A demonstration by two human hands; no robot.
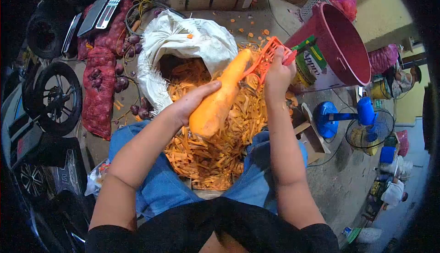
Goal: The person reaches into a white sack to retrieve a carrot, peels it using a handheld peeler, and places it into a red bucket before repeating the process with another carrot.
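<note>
Though it looks solid and fairly weighty, the big carrot [222,94] seems stiff enough to be held from one end. Its smooth surface is probably slick, so the thick lower end strikes me as the sound place to grip. That is where the left hand [195,100] has it, fingers wrapped round and the forearm reaching in over the left knee. The carrot slants up above the heap of peelings [215,154] between the knees. The right hand [278,72] is fisted around the orange peeler [263,60], which is laid against the carrot's narrow tip with the wrist raised.
</note>
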